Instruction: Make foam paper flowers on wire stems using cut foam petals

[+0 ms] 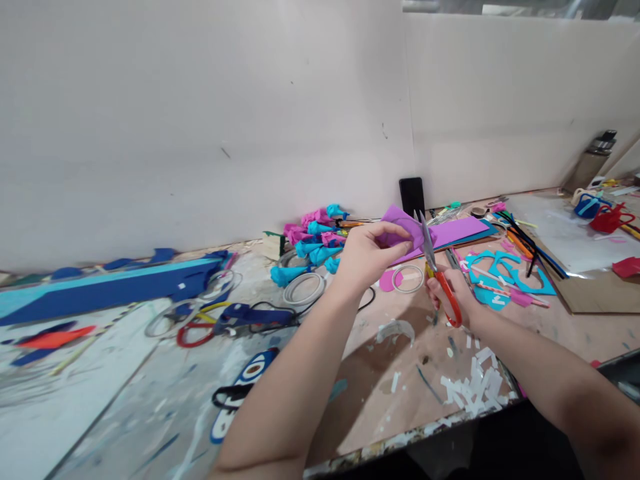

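Note:
My left hand (370, 252) pinches a small purple sheet (395, 219) of foam or paper between thumb and fingers, above the table. A curved line shows faintly on it. My right hand (457, 293) grips orange-handled scissors (453, 300), blades pointing up and slightly parted. The blades stand at the right edge of the small sheet; whether they touch it I cannot tell. Behind them lies a longer purple strip (463, 231) on a teal one. Below the hands are a pink rounded piece (387, 281) and a white ring (407, 279).
Pink and blue wrapped bundles (310, 250) lie left of my hands, beside a white coil (303, 289). A black phone (412, 195) leans on the wall. Blue cut-out scraps (537, 277) lie right; white paper bits (477, 383) are near the front edge. Long blue sheets (115, 291) lie far left.

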`<state>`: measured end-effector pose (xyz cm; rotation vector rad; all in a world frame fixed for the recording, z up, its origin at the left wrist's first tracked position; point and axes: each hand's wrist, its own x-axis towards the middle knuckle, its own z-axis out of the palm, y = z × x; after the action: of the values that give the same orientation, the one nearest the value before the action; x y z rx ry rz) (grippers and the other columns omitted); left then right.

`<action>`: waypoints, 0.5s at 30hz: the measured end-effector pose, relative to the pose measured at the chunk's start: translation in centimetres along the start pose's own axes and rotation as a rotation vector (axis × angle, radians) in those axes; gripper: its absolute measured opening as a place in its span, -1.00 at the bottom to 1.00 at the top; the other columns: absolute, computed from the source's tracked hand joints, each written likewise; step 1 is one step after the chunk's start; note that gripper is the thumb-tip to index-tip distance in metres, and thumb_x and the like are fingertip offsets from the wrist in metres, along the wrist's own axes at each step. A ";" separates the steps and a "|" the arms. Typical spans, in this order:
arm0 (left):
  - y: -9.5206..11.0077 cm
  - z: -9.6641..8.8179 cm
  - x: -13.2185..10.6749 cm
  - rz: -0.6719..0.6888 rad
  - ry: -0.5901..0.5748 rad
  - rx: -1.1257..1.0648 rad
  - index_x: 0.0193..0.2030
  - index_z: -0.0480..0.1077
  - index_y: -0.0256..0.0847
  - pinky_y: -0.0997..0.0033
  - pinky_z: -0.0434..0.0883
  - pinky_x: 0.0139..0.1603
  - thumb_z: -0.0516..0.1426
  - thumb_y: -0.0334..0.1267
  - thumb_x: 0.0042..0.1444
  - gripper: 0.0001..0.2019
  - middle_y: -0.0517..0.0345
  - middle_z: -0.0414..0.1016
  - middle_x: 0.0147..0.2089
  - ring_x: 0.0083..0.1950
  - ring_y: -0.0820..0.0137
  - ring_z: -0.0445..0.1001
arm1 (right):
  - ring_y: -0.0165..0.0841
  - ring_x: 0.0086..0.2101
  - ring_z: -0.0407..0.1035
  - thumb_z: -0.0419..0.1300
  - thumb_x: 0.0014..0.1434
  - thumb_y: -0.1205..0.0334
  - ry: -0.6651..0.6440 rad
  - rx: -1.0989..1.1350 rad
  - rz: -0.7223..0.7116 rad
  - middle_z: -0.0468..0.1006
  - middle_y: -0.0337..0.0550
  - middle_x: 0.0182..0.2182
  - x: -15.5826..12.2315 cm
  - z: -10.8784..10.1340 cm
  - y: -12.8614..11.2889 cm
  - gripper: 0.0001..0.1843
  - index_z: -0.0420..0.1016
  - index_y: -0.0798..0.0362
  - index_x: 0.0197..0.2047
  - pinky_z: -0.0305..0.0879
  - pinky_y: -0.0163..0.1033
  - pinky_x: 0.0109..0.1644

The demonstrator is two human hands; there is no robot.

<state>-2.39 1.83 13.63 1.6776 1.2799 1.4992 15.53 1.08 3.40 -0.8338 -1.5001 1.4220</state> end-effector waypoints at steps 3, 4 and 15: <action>0.0 -0.3 0.1 -0.010 -0.004 0.012 -0.42 0.63 -0.19 0.48 0.31 -0.50 0.36 -0.28 -0.16 -0.89 0.15 0.56 -0.49 -0.51 0.47 0.40 | -0.51 -0.66 0.13 0.31 0.14 -0.24 0.002 -0.016 0.004 0.22 -0.44 -0.62 0.1 0.0 0.1 -0.52 0.28 -0.01 -0.31 0.09 -0.36 -0.62; 0.0 -0.4 0.1 -0.017 -0.007 0.018 -0.42 0.63 -0.20 0.48 0.30 -0.51 0.37 -0.28 -0.16 -0.89 0.15 0.56 -0.49 -0.51 0.47 0.39 | -0.51 -0.66 0.13 0.32 0.13 -0.22 -0.002 -0.021 0.006 0.22 -0.44 -0.62 0.1 0.0 0.1 -0.53 0.29 -0.01 -0.31 0.09 -0.36 -0.62; 0.5 -1.9 0.3 -0.025 -0.063 0.029 -0.44 0.63 -0.19 0.43 0.39 -0.51 0.40 -0.27 -0.18 -0.88 0.08 0.60 -0.45 -0.48 0.40 0.47 | -0.50 -0.60 0.12 0.36 0.03 -0.18 -0.048 -0.141 0.018 0.18 -0.41 -0.62 0.9 -0.4 -0.7 -0.52 0.24 -0.01 -0.43 0.06 -0.38 -0.59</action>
<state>-4.08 1.52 14.67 1.7070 1.2901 1.4081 15.64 1.97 4.16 -0.9063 -1.6476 1.3698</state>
